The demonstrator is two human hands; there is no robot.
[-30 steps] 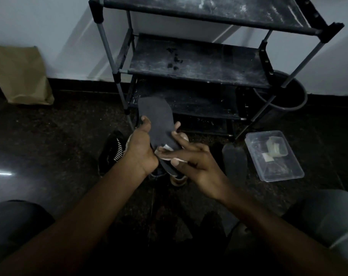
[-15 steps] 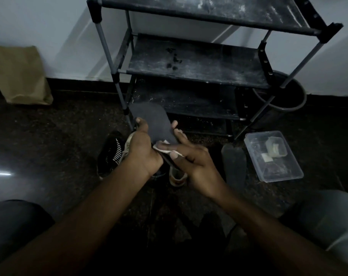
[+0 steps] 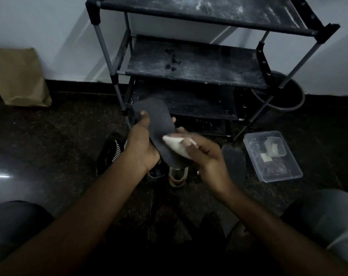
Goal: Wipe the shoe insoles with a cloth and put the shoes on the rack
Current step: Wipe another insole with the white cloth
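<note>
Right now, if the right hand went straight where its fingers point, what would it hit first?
The right hand would likely meet the dark insole, which its white cloth seems to touch; next, the left hand holding it.

You had a dim view: the floor point(image 3: 69, 136) and the lower frame were almost black, while the wall point(image 3: 50, 36) across the top caught pale light. A streak of glare lay at the left edge. The posts of the rack point(image 3: 189, 62) splayed outward near the top. The cloth point(image 3: 175, 146) in your right hand point(image 3: 207, 156) was smeared by motion.
</note>
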